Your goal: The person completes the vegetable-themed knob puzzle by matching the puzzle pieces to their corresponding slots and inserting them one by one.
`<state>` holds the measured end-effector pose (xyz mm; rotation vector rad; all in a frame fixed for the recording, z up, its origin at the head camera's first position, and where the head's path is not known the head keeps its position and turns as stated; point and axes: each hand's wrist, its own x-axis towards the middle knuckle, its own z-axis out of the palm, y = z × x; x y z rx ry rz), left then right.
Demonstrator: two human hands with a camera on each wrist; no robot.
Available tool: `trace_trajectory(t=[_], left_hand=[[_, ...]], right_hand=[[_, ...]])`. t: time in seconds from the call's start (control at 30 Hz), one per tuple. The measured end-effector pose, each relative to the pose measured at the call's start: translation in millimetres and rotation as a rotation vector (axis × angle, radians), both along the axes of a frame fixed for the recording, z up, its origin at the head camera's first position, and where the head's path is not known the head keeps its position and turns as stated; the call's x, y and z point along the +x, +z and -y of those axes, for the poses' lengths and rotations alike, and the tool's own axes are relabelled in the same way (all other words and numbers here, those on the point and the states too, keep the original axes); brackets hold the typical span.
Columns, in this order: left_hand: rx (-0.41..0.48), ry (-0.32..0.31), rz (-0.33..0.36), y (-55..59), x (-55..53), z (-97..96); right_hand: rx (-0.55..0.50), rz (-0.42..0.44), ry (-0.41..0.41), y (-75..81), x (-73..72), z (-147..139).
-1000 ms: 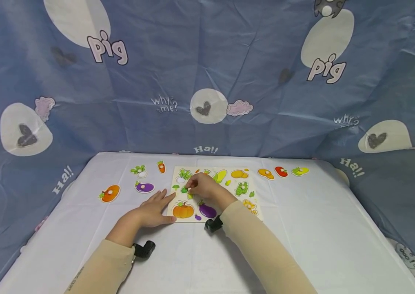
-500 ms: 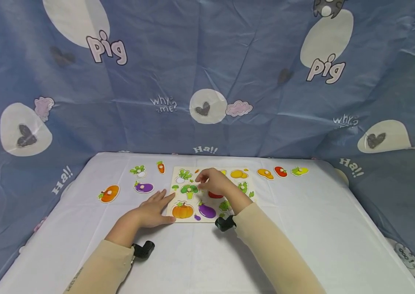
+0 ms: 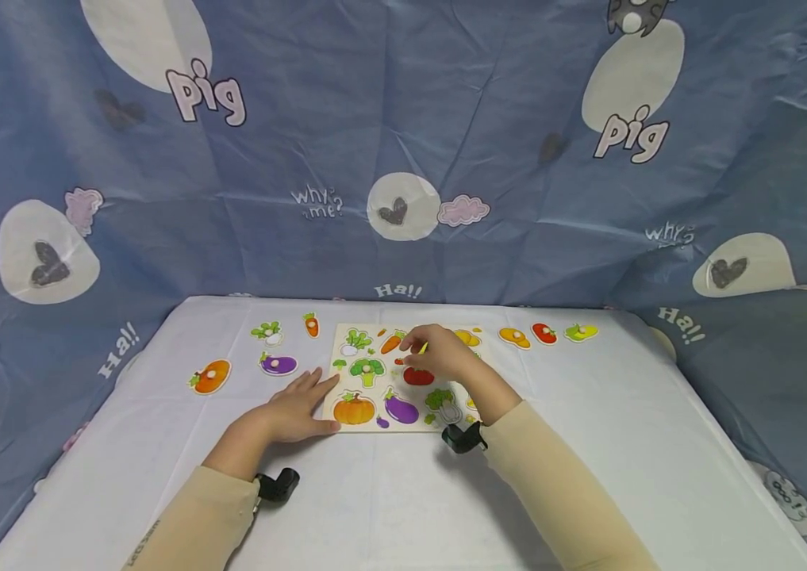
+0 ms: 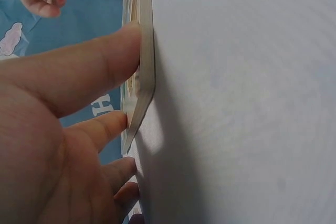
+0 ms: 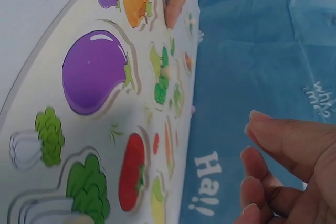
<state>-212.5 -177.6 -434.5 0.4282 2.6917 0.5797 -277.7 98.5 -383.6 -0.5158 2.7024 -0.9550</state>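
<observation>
A vegetable puzzle board (image 3: 374,427) lies on the white cloth. My left hand (image 3: 299,410) rests at its left edge, fingers spread; in the left wrist view the thumb (image 4: 100,59) presses the board's edge. Above the board, my right hand (image 3: 439,353) holds nothing, and the right wrist view shows a gap between thumb and fingertips. A knobbed broccoli piece (image 3: 367,371) sits in its recess, its knob showing in the right wrist view. Printed recesses show a pumpkin (image 3: 354,409), an eggplant (image 3: 401,409) and a tomato (image 3: 418,376). My right hand hides part of the board's upper right.
Left of the board lie a pumpkin piece (image 3: 210,377), an eggplant piece (image 3: 278,364), a radish piece (image 3: 267,332) and a carrot piece (image 3: 312,324). To its right are a potato piece (image 3: 514,338), a tomato piece (image 3: 544,333) and a yellow-green piece (image 3: 581,332). Blue printed cloth (image 3: 517,262) hangs behind.
My right hand has let go of the broccoli piece, lifted off and moved to the right over the board. The left hand stays in place.
</observation>
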Motion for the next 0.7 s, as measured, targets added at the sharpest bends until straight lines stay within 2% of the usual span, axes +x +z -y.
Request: trace_trajectory(t=[0.4, 0.7], left_hand=[[-0.001, 0.006, -0.01, -3.9, -1.7, 0.7], [0.002, 0.007, -0.018, -4.8, -0.6, 1.3]], right_hand=[[-0.015, -0.066, -0.04, 9.1, 8.4, -33.9], [-0.039, -0.062, -0.131, 5.3, 11.1, -59.7]])
